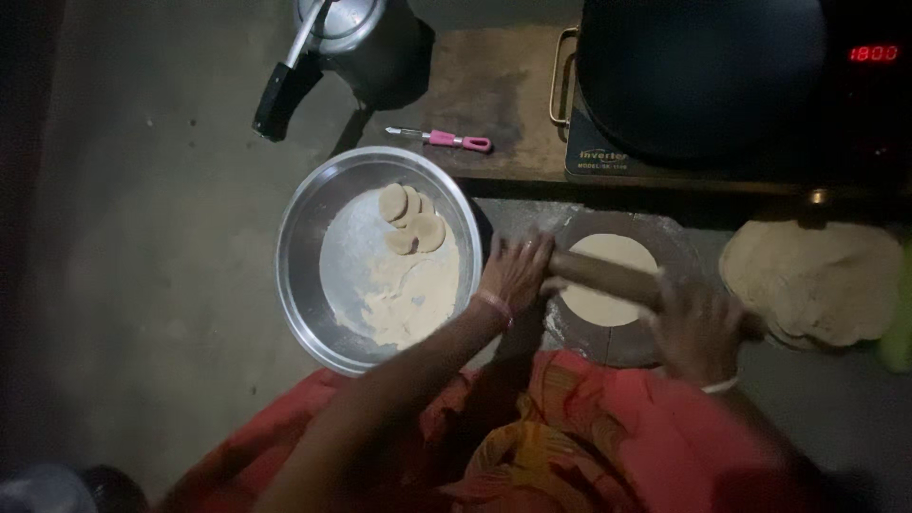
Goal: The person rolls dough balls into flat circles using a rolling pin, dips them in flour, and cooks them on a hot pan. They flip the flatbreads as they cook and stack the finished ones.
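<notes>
Round metal tray [304,285] on floor [142,285], left of round rolling board [665,249]. Flat dough discs [410,220] in tray. Dough circle [608,255] on board, wooden rolling pin [603,275] across it. Stack of rolled flatbreads [815,280] right of board. Pink-handled peeler [442,140] behind tray.

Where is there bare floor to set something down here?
Bare grey floor lies left of the round steel tray, below the steel pot. It is crowded between tray and round rolling board, where both hands work the wooden rolling pin.
</notes>
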